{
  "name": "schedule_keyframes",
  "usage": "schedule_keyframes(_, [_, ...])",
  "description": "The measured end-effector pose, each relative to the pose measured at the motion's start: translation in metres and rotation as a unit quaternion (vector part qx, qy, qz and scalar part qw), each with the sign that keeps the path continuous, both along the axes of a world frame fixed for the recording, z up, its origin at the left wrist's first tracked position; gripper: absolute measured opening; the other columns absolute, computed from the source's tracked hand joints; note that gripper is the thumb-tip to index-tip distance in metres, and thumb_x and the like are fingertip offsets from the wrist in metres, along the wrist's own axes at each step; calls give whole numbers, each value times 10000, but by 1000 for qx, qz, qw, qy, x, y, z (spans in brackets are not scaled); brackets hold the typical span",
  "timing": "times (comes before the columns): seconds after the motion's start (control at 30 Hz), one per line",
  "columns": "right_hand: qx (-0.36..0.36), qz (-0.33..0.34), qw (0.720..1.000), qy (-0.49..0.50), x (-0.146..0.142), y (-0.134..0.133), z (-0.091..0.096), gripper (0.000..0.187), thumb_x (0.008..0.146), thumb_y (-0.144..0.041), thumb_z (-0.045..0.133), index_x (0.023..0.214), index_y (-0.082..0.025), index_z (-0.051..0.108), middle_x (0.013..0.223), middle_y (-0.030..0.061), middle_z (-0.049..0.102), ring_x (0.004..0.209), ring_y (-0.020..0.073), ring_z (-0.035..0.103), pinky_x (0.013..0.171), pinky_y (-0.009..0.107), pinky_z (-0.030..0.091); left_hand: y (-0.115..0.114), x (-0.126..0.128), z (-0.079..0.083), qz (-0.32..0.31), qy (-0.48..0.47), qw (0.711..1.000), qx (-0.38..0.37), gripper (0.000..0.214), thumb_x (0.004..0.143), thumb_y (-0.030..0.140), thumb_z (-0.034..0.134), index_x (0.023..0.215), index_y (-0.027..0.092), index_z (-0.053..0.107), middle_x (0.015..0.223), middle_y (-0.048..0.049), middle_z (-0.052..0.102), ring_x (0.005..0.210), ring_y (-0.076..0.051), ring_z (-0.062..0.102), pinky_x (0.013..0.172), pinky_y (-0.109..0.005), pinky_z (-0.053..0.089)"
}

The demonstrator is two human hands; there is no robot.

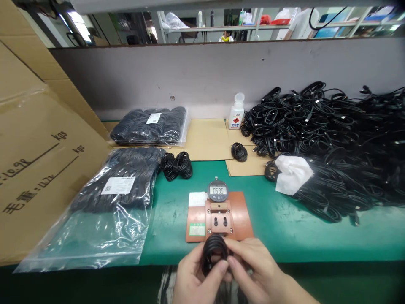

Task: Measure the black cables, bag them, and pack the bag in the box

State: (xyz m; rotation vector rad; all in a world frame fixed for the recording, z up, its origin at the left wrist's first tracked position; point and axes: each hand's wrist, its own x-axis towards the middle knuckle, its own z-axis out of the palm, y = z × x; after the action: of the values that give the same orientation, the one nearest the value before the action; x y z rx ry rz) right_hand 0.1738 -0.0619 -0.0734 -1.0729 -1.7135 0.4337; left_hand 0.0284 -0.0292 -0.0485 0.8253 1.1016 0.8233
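Both my hands hold one coiled black cable (214,250) at the near table edge. My left hand (194,276) pinches its lower left side, and my right hand (255,270) grips its right side with fingers closed. Just beyond the coil stands a brown test fixture (242,213) carrying a digital gauge (218,191) that reads 0695. The cable's connector end is hidden behind my fingers.
A large heap of black cables (335,139) fills the right side, with a white cloth (292,173) on it. Bagged cables (120,185) and a second bag (152,124) lie left, by a cardboard box (34,152). Loose coils (177,165) and a white bottle (237,112) sit behind.
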Motion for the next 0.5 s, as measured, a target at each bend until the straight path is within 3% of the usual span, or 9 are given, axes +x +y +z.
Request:
schedule_keyframes(0.27, [-6, -7, 1000, -4, -1, 0, 2, 452, 904, -75, 457, 1342, -177, 496, 666, 11, 703, 469, 166, 609, 487, 279, 491, 3, 0, 1, -6, 26, 1000, 9, 397, 552, 423, 899, 744, 104, 760, 588, -43, 678, 497, -169, 641, 515, -252, 584])
schedule_keyframes(0.5, [8, -27, 1000, -7, -1, 0, 4, 443, 896, -78, 463, 1325, -173, 516, 668, 21, 705, 454, 162, 609, 466, 270, 487, 2, 0, -1, -9, 31, 999, 4, 384, 553, 406, 899, 744, 104, 758, 594, -42, 684, 497, -166, 643, 510, -240, 574])
